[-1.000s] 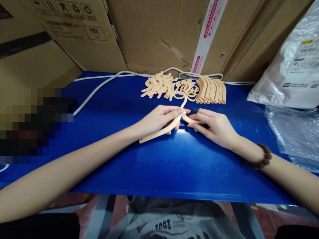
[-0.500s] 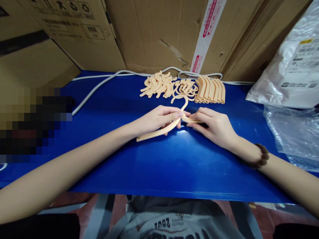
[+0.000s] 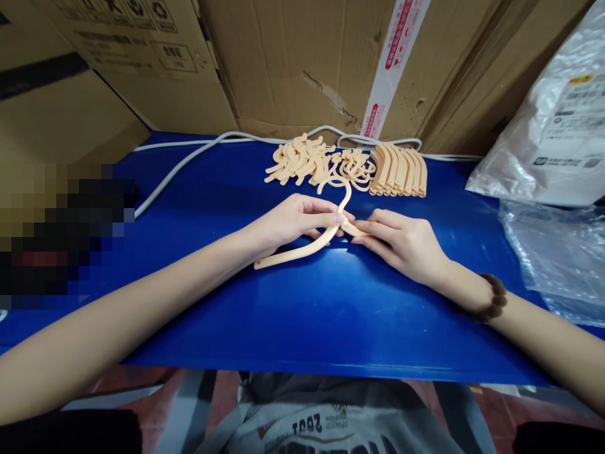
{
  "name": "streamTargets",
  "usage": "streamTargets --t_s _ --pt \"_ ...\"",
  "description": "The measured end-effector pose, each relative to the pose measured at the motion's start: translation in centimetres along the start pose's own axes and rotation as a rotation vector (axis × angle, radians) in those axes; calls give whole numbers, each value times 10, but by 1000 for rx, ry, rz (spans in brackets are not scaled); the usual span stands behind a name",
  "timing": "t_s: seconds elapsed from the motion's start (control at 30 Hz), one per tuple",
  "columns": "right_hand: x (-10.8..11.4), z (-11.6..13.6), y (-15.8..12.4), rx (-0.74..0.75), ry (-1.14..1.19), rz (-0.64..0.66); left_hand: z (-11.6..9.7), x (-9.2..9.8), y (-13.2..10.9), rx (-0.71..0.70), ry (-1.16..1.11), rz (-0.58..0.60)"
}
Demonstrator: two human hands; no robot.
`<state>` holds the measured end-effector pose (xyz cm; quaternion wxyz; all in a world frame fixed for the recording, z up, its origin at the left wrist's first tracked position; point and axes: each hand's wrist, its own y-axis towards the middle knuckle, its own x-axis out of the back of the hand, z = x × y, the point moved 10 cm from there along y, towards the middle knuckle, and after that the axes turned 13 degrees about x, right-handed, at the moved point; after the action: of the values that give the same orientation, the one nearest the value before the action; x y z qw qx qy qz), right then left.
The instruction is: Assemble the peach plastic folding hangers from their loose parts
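Observation:
A beige plastic clothes hanger (image 3: 302,253) is held above the blue table, its hook pointing to the back and one arm reaching left. My left hand (image 3: 307,221) pinches it at the centre joint, thumb on top. My right hand (image 3: 401,243) is closed on the hanger's other arm (image 3: 355,231), just right of the joint; its far end is hidden by my fingers. Behind my hands lie a loose pile of short curved pieces (image 3: 300,159), a tangle of hooks (image 3: 354,169) and a neat row of hanger arms (image 3: 399,171).
Cardboard boxes (image 3: 302,57) stand along the back of the blue table (image 3: 283,321). A white cable (image 3: 174,165) runs along their base. On the right are a white plastic package (image 3: 543,139) and clear plastic bags (image 3: 553,252). A blurred-out dark area covers the left side.
Both hands have shifted slightly left with the hanger. The right arm piece now slants down more toward my right hand, which shows a little more apart from my left.

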<state>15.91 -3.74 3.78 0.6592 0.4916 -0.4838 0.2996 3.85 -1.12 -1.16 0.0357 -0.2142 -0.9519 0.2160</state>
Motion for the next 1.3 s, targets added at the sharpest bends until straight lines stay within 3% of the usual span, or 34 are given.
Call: streamTargets --t_s 0.63,1.3 --pt "-5 -3 -1 -156 100 57 4 -2 1 39 -35 -20" --pt "-6 -9 2 -155 167 44 1 -7 -2 2 100 -52"
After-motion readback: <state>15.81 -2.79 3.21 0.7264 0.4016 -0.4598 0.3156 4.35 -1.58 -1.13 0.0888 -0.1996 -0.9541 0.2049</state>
